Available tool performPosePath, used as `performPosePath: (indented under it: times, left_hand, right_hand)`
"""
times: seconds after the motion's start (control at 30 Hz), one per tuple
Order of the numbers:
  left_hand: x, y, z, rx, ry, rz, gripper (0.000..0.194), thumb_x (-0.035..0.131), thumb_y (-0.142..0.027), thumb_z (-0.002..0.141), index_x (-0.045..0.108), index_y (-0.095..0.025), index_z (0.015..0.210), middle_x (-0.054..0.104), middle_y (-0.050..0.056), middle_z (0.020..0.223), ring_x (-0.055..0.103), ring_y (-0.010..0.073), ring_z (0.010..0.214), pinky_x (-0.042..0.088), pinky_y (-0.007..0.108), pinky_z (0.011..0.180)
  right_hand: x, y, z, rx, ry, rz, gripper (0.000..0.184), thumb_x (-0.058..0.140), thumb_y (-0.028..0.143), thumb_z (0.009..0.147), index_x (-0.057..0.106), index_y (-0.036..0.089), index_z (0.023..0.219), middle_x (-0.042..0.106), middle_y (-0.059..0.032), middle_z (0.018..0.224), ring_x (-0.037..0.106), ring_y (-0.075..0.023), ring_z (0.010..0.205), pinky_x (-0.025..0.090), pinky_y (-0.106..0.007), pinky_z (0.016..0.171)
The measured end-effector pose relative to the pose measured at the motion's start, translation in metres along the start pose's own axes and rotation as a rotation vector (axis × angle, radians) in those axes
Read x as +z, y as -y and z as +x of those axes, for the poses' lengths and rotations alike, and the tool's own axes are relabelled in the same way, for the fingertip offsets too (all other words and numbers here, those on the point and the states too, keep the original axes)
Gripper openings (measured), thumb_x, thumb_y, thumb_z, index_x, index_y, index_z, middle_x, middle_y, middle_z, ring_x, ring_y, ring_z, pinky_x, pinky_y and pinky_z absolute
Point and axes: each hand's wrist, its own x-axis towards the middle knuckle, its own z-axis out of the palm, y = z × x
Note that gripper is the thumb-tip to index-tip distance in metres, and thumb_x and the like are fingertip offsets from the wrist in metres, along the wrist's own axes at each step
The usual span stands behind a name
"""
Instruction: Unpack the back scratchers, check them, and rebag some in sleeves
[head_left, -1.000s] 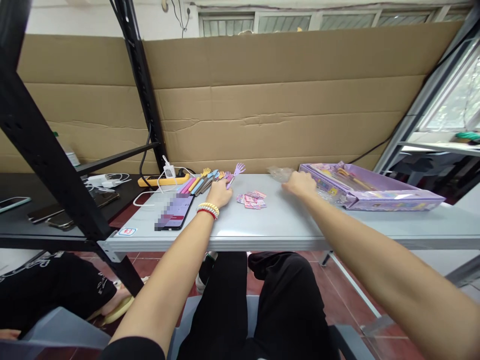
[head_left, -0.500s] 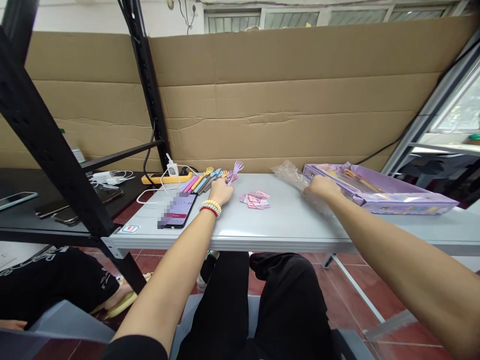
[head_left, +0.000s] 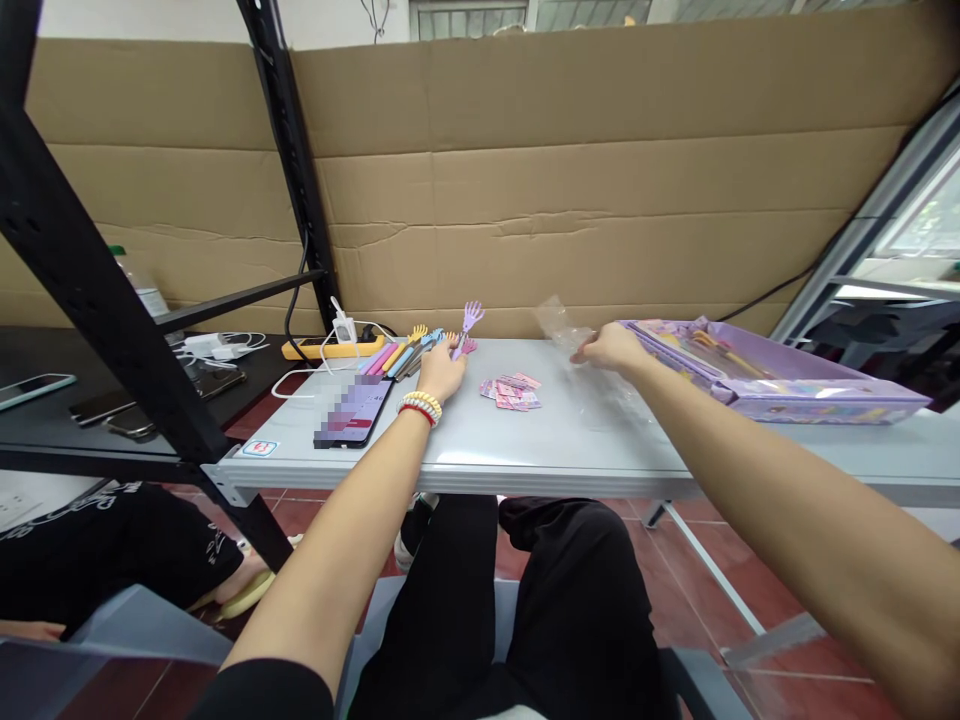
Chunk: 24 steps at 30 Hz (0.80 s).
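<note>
My left hand [head_left: 442, 374] is closed around the stem of a purple pen-like stick [head_left: 471, 318] with a hand-shaped top, which points up and away. Beside it lies a row of similar coloured sticks [head_left: 401, 352], some with yellow, blue or orange hand-shaped tops. My right hand [head_left: 611, 350] pinches a crumpled clear plastic bag [head_left: 561, 325] over the table, left of a purple box [head_left: 817, 402]. Between my hands is a small pile of pink printed paper pieces [head_left: 511, 392].
A phone [head_left: 358, 412] lies on the grey table [head_left: 570, 440], near a yellow power strip [head_left: 300, 351] with a white charger and cable. Black rack posts [head_left: 289, 150] rise at left, beside a dark shelf with more phones. Cardboard [head_left: 600, 200] stands behind.
My right hand has moved left, away from the purple box, drawing the plastic bag with it. My left hand stays nearly in place, and the purple stick stands slightly more upright.
</note>
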Motion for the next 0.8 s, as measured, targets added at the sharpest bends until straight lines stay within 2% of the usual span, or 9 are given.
performPosePath:
  times: [0.1, 0.27, 0.37, 0.43, 0.53, 0.63, 0.67, 0.73, 0.8]
  left_hand:
    - [0.0, -0.001, 0.0, -0.011, 0.011, -0.068, 0.029, 0.056, -0.027, 0.079, 0.063, -0.016, 0.104, 0.067, 0.004, 0.065, 0.062, 0.019, 0.064, 0.046, 0.029, 0.067]
    - [0.002, -0.004, 0.001, -0.167, 0.126, -0.409, 0.013, 0.053, -0.026, 0.077, 0.06, -0.016, 0.074, 0.059, 0.001, 0.055, 0.046, 0.0106, 0.037, 0.036, 0.026, 0.042]
    - [0.0, -0.007, 0.002, -0.243, 0.215, -0.692, 0.011, 0.052, -0.022, 0.075, 0.054, -0.016, 0.067, 0.057, 0.001, 0.055, 0.045, 0.0087, 0.036, 0.032, 0.023, 0.036]
    - [-0.002, -0.007, 0.002, -0.269, 0.253, -0.831, 0.009, 0.054, -0.022, 0.076, 0.055, -0.015, 0.071, 0.059, 0.001, 0.057, 0.05, 0.0092, 0.041, 0.034, 0.021, 0.038]
    - [-0.004, -0.007, 0.002, -0.273, 0.282, -0.948, 0.011, 0.055, -0.025, 0.079, 0.057, -0.014, 0.076, 0.063, 0.003, 0.063, 0.056, 0.0089, 0.049, 0.039, 0.019, 0.044]
    - [-0.003, -0.007, 0.003, -0.239, 0.292, -1.012, 0.012, 0.055, -0.025, 0.081, 0.057, -0.014, 0.078, 0.066, 0.004, 0.068, 0.055, 0.0078, 0.052, 0.04, 0.018, 0.048]
    - [-0.003, -0.008, 0.003, -0.227, 0.294, -1.031, 0.011, 0.055, -0.025, 0.082, 0.057, -0.014, 0.079, 0.066, 0.005, 0.069, 0.055, 0.0076, 0.052, 0.039, 0.018, 0.047]
    - [-0.001, -0.009, 0.003, -0.201, 0.308, -1.064, 0.01, 0.056, -0.023, 0.082, 0.056, -0.014, 0.079, 0.066, 0.004, 0.069, 0.054, 0.0076, 0.053, 0.037, 0.017, 0.046]
    - [0.001, -0.012, 0.002, -0.171, 0.338, -1.078, 0.012, 0.059, -0.024, 0.08, 0.055, -0.014, 0.079, 0.064, 0.004, 0.067, 0.054, 0.0079, 0.053, 0.037, 0.018, 0.046]
  right_hand:
    - [0.021, 0.0, -0.002, 0.027, 0.024, 0.124, 0.013, 0.073, 0.008, 0.05, 0.063, 0.014, 0.056, 0.058, -0.0024, 0.053, 0.057, -0.0159, 0.058, 0.043, -0.024, 0.052]
    - [0.029, 0.004, -0.002, 0.065, 0.118, 0.7, 0.019, 0.067, 0.003, 0.051, 0.062, 0.013, 0.066, 0.059, -0.0018, 0.055, 0.054, -0.0118, 0.05, 0.04, -0.021, 0.042]
    - [0.034, 0.012, -0.003, 0.06, 0.141, 1.051, 0.021, 0.068, 0.005, 0.05, 0.061, 0.014, 0.068, 0.058, 0.0003, 0.054, 0.054, -0.0107, 0.048, 0.042, -0.02, 0.041]
    - [0.045, 0.017, -0.007, 0.06, 0.164, 1.162, 0.021, 0.069, 0.006, 0.047, 0.06, 0.014, 0.064, 0.056, 0.0011, 0.051, 0.052, -0.0102, 0.046, 0.042, -0.02, 0.04]
    - [0.066, 0.026, -0.019, 0.002, 0.298, 1.062, 0.019, 0.072, 0.01, 0.047, 0.059, 0.015, 0.06, 0.056, -0.0001, 0.048, 0.049, -0.0105, 0.042, 0.037, -0.021, 0.037]
    - [0.078, 0.034, -0.031, -0.18, 0.404, 0.764, 0.015, 0.072, 0.025, 0.057, 0.064, 0.015, 0.065, 0.055, -0.0002, 0.048, 0.044, -0.0102, 0.04, 0.031, -0.022, 0.038]
    - [0.079, 0.035, -0.034, -0.267, 0.385, 0.66, 0.016, 0.07, 0.03, 0.062, 0.066, 0.015, 0.066, 0.055, 0.0003, 0.049, 0.043, -0.0097, 0.042, 0.031, -0.022, 0.04]
    - [0.078, 0.038, -0.038, -0.426, 0.249, 0.511, 0.022, 0.066, 0.038, 0.068, 0.068, 0.017, 0.065, 0.053, 0.0009, 0.051, 0.043, -0.0092, 0.048, 0.032, -0.022, 0.046]
    - [0.075, 0.04, -0.041, -0.515, 0.108, 0.49, 0.031, 0.063, 0.045, 0.071, 0.069, 0.016, 0.062, 0.051, 0.0006, 0.055, 0.043, -0.0096, 0.054, 0.033, -0.022, 0.051]
